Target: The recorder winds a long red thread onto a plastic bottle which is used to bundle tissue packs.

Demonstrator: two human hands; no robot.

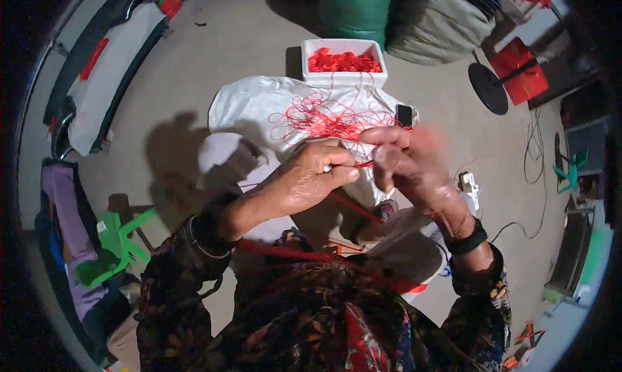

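My left hand (311, 171) is closed in a pinch, its thumb and index finger pressed on a thin red cord (365, 165). A small white bit (328, 169) shows by its curled fingers. Close to its right, my right hand (411, 165) hovers at the cord with fingers bent; motion smears it, so its grip is unclear. Beyond both hands, a loose tangle of red cord (317, 116) lies on a white sack (243, 100). More red strands (353, 207) hang below the hands and cross my lap.
A white foam box (343, 78) with red material stands past the sack, near a green bag (358, 9). A dark phone (403, 116) lies at the sack's right edge. Green stool (113, 246) at left; round black base (488, 89) and cables (534, 152) at right.
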